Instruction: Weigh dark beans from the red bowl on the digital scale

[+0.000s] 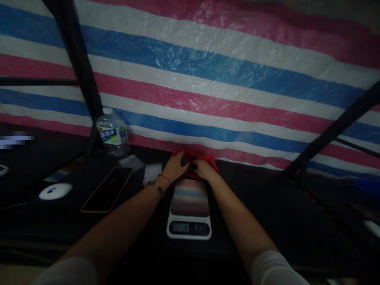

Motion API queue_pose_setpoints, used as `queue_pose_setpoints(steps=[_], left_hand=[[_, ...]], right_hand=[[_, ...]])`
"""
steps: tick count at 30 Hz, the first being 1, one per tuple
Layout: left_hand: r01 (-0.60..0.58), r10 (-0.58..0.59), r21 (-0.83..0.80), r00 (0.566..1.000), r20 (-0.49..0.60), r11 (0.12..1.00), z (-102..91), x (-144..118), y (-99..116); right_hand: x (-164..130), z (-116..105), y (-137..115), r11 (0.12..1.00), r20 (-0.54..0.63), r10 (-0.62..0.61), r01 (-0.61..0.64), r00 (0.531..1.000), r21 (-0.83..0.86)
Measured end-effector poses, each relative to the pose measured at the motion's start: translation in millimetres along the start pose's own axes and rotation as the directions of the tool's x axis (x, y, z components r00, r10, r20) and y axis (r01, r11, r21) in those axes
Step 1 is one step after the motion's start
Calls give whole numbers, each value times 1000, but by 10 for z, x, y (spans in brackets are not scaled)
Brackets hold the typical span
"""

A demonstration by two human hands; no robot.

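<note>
On the dark tabletop, going from the left, a white round device with a small blue light lies at about nine o'clock from the hands, and next to it a phone lies flat with its screen dark. Behind the phone, at about ten o'clock, a clear plastic bottle stands upright with its white cap on; how much water is inside I cannot tell in this dim light. A small clear packet and a white card lie between the bottle and the hands. The left hand and the right hand meet at the far edge of a white kitchen scale, and both are closed on a red bag that sits just behind the scale plate, close to the striped tarp at twelve o'clock. The fingers seem to pinch the bag at its mouth, but the exact grip of each finger is too dark to see, and what the bag contains is hidden. To handle the bag well, I think both hands should keep the mouth gathered and lifted, so that nothing spills, and should not press on the plate, because the display at six o'clock is lit and its digits are not readable from here.
</note>
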State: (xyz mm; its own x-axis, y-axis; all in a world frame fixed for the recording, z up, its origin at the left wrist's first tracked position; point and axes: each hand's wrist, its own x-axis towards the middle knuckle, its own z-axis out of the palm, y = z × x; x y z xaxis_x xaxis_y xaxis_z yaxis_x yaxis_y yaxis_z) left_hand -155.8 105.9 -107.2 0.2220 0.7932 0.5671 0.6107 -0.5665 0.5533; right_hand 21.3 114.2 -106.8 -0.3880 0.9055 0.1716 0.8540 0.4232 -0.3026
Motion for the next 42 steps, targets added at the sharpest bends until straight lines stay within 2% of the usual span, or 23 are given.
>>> queue_pose_setpoints(steps=[3,6,10,15,19,21,25,29,35,42], left_hand=[[-37,38,-18,998,40,999,-1,-5,-2],[-20,21,-21,997,81,1000,3,-9,-15],[1,1,-25,997,82,1000,27,-9,-58],[12,-6,-50,993,114,999,66,-16,-79],[-1,18,-121,990,142,993,87,-20,-55],[-1,24,-144,987,158,990,92,-15,-45],[28,-9,-115,987,162,993,96,-4,-49],[53,-38,-96,987,154,994,106,-3,-67],[87,-72,-114,989,128,990,123,-7,-71],[71,-51,-140,989,142,988,131,-5,-75]], right_hand=[[21,8,10,999,-52,-11,9,999,-30],[37,-7,35,999,-98,-32,29,995,-40],[53,-43,77,996,-187,6,10,982,83],[66,-118,13,951,-369,95,25,925,308],[65,-129,-134,924,-465,141,53,874,379],[61,-102,-199,924,-459,113,76,881,374],[48,-58,-274,929,-369,-1,137,929,344],[29,-87,-286,937,-328,-85,187,941,295],[38,-135,-221,947,-263,-111,182,958,264],[61,-114,-183,962,-264,-104,164,959,216]])
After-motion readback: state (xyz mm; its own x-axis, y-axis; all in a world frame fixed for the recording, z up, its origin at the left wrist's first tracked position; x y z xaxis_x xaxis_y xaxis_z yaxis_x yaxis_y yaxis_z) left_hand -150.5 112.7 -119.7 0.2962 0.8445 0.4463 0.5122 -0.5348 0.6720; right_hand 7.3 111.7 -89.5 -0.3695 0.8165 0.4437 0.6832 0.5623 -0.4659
